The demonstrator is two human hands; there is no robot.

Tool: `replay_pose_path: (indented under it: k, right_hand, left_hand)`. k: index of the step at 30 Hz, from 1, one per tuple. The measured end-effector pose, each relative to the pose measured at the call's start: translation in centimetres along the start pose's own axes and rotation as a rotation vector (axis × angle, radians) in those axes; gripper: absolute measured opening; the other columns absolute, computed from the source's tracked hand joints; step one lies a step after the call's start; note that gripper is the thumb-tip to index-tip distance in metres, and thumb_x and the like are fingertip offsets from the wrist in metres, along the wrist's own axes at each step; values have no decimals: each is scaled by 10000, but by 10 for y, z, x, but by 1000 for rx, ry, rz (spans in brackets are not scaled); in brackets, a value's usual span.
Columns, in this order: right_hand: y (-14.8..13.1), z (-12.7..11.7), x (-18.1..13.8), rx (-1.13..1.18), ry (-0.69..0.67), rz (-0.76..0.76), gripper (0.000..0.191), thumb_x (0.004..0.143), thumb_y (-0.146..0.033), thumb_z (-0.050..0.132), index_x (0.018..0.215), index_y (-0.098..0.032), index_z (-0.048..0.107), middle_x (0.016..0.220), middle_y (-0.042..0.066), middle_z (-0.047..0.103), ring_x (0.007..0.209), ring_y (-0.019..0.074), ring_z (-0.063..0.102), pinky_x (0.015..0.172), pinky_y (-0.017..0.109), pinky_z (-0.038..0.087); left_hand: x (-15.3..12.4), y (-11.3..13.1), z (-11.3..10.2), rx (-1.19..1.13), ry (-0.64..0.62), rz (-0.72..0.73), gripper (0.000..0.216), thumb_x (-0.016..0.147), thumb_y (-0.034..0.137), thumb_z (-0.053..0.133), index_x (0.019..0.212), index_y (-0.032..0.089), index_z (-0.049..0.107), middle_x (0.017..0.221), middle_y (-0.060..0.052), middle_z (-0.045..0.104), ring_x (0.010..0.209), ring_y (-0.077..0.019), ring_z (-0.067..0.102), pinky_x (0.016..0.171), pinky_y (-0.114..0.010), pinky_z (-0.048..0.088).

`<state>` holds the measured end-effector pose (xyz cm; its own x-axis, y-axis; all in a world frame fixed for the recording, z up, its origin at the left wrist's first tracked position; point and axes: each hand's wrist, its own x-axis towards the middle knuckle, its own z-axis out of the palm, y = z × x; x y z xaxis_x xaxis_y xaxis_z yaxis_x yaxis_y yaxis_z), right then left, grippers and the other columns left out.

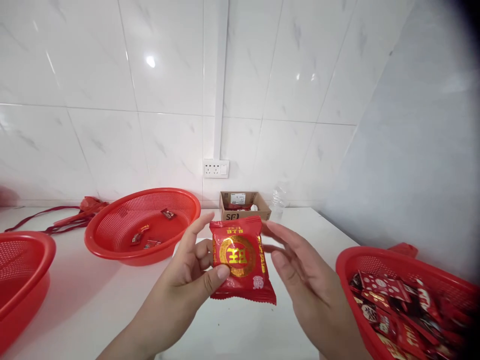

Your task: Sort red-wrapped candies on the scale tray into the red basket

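Observation:
A red snack packet point(242, 285) with gold print and crimped edges is held up over the white table, its front facing me. My left hand point(191, 272) grips its left side, thumb on the front and the other fingers partly hidden behind. Close by its right edge is my right hand point(300, 270), thumb and fingers apart. Its fingertips reach toward the back of the packet, and whether they touch it is hidden.
A red basket point(348, 265) full of wrapped snacks stands at the right. Another red basket point(112, 250) at the back left holds several small packets, and part of a third basket point(41, 245) shows at the left edge. Behind are a cardboard box point(264, 212) and a clear plastic bottle point(278, 200).

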<state>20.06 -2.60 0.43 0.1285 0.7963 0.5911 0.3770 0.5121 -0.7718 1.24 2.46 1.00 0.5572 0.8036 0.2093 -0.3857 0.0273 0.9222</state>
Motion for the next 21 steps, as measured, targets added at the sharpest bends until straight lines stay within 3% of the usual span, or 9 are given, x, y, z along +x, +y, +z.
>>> replay_pose_path:
  k: [3,7,12,18,21]
  right_hand:
    - [-4,-2,3,222,-102,165,361,918,-501,537,1170,-259,628,1151,83,693,1011,223,656,811,323,570]
    - [-8,-5,4,231,-198,253,336,889,-514,573,1002,-227,708,992,71,736,805,195,667,686,293,559]
    - [-13,-5,1,134,-190,280,315,878,-499,586,937,-222,723,888,53,729,732,180,634,635,277,542]
    - [-15,-4,1,-6,-274,260,305,891,-478,554,879,-212,702,815,43,714,712,174,624,521,229,490]
    - [-17,-5,2,-16,-281,252,291,867,-474,579,939,-227,716,876,46,728,737,182,631,509,229,484]
  left_hand:
    - [-1,-2,2,49,-40,13,707,884,263,655,1436,452,256,917,17,620,931,-185,619,840,-341,537]
    - [-1,-2,3,134,-81,-18,575,881,288,659,1371,440,400,921,16,621,927,-186,618,840,-342,541]
    - [-2,2,2,268,-49,-26,273,908,406,596,1155,288,600,1050,-25,657,923,-179,623,812,-302,543]
    - [-1,7,4,359,-4,23,221,895,413,609,862,198,645,792,-4,678,725,-138,609,651,-230,508]
    - [-1,7,6,351,47,52,210,886,396,620,829,195,639,758,-3,675,700,-142,607,621,-230,505]
